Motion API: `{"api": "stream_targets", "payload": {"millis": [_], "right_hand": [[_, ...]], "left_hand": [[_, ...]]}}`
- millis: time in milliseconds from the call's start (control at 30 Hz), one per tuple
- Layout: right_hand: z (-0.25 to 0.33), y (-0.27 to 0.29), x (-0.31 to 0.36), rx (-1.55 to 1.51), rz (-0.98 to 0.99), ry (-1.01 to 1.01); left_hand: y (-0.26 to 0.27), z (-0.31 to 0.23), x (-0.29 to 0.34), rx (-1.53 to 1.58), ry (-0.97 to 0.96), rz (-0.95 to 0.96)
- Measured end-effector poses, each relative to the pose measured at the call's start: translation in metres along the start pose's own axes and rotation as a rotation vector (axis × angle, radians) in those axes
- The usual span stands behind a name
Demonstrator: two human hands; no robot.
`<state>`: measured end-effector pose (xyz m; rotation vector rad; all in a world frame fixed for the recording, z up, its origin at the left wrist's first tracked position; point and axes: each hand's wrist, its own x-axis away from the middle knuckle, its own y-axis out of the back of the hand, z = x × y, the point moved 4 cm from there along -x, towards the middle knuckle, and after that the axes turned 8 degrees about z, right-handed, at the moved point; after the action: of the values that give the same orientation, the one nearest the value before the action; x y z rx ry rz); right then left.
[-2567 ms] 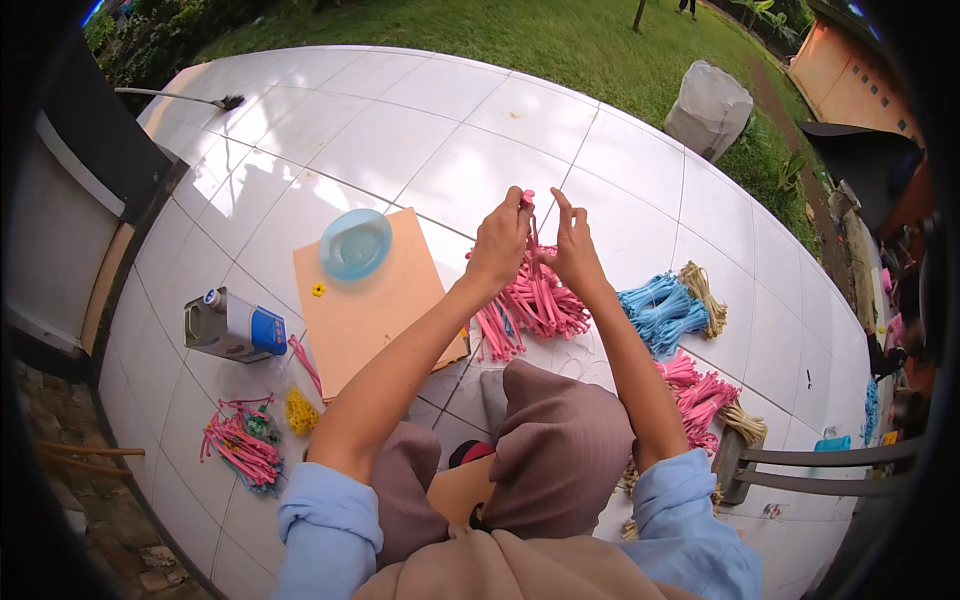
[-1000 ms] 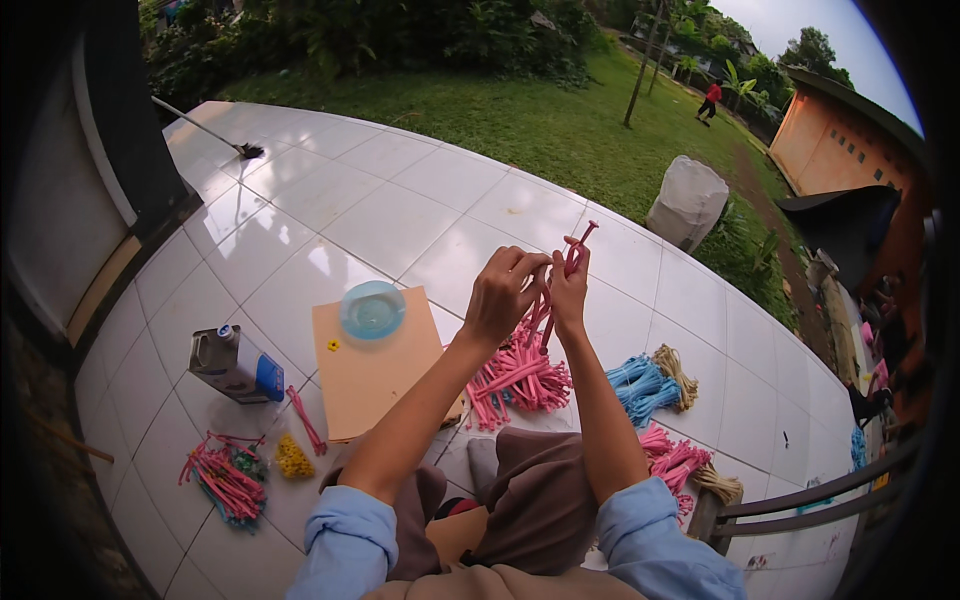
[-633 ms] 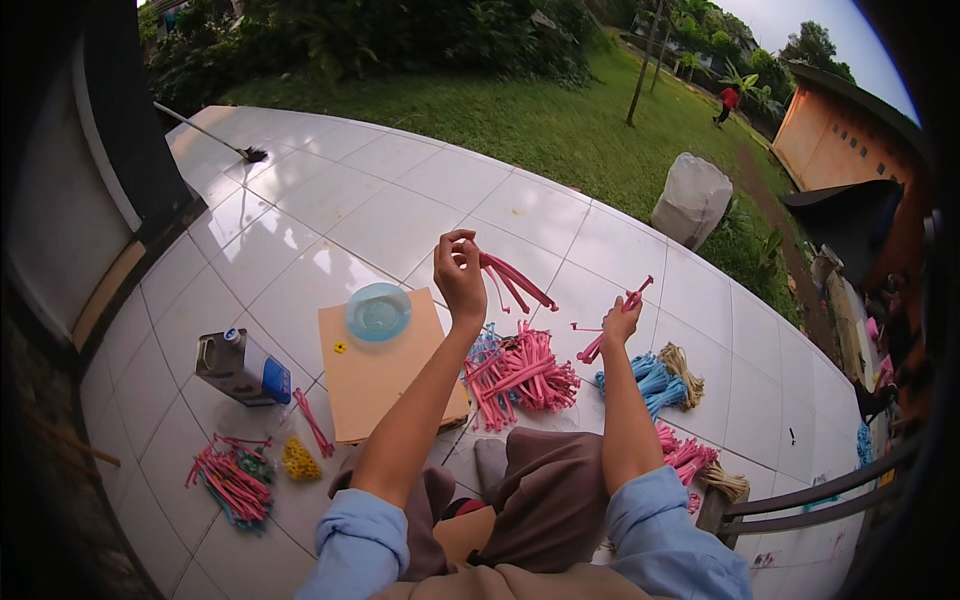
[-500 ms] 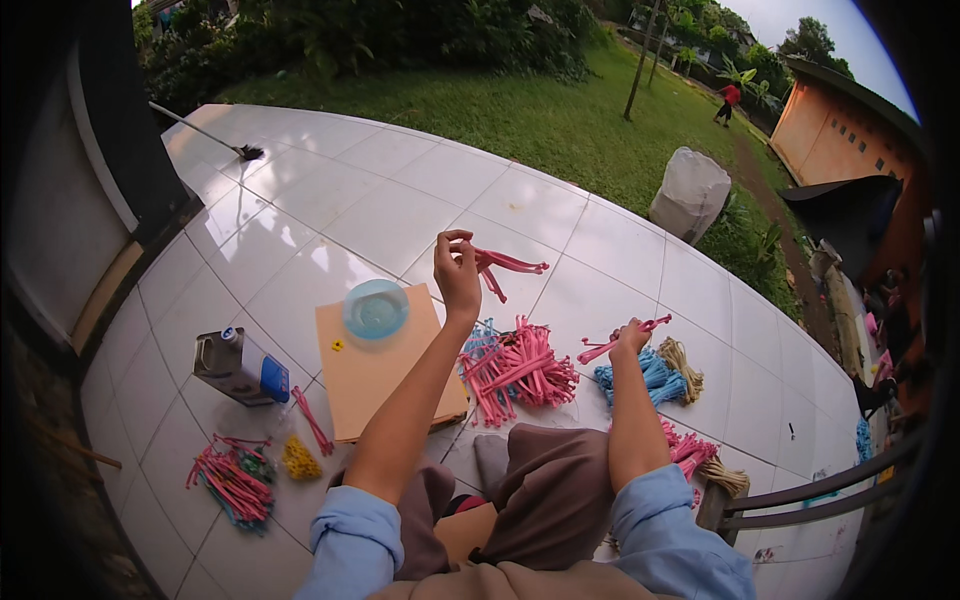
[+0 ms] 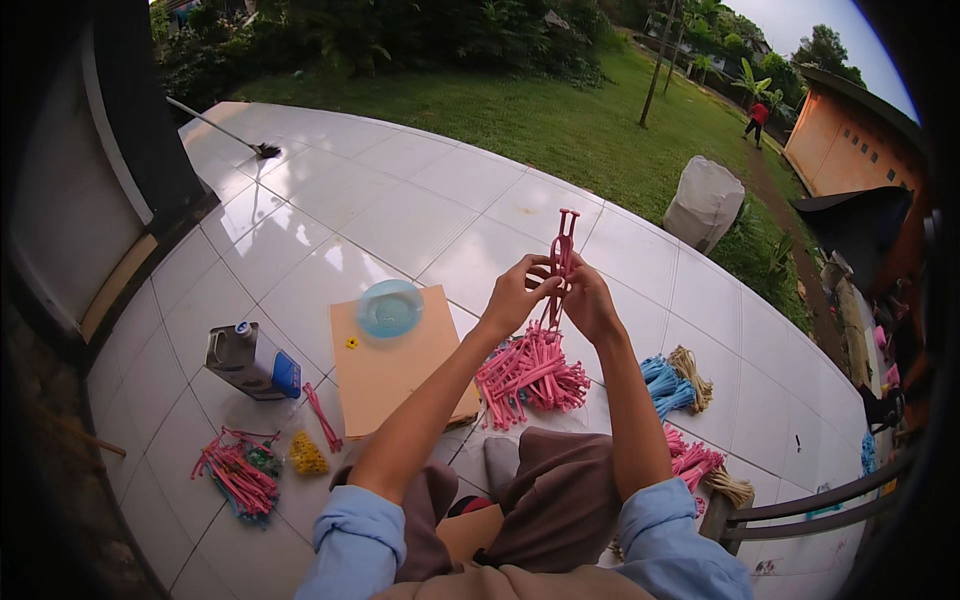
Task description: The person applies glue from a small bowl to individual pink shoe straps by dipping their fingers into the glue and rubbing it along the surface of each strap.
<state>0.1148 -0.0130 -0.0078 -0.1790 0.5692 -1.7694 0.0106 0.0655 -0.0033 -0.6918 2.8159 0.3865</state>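
Observation:
My left hand [image 5: 522, 292] and my right hand [image 5: 588, 300] meet in front of me, fingers pinched round a few pink cord-like strips [image 5: 565, 238] with knobbed ends. These strips stand nearly upright, their tops above my fingers and their lower ends hanging below. Beneath my hands a big heap of similar pink strips [image 5: 538, 372] lies on the tiles, with some blue among it. Right of the heap are a blue bundle [image 5: 667, 385] and a beige bundle [image 5: 691, 378]. How each finger grips is partly hidden.
A blue translucent bowl [image 5: 389, 309] rests on a cardboard sheet [image 5: 390, 390] beside a small yellow piece [image 5: 352, 343]. Leftward stand a metal can [image 5: 250, 362], a bag of yellow pieces [image 5: 307, 455] and a mixed strip pile [image 5: 240, 475]. More pink strips [image 5: 692, 462] lie near a chair [image 5: 790, 515].
My hands, apart before with pink strips in each, have come together over the heap. The left moved right, the right moved up and left, and the strips are now held upright together.

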Motion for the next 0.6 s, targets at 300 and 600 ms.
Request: {"api": "stream_targets", "payload": {"millis": [300, 600], "right_hand": [[0.034, -0.033, -0.002, 0.759, -0.239, 0.171], [0.074, -0.154, 0.023, 1.104, 0.269, 0.305]], "left_hand": [[0.088, -0.035, 0.037, -0.159, 0.091, -0.472], [0.087, -0.108, 0.085, -0.661, -0.104, 0.124]]}}
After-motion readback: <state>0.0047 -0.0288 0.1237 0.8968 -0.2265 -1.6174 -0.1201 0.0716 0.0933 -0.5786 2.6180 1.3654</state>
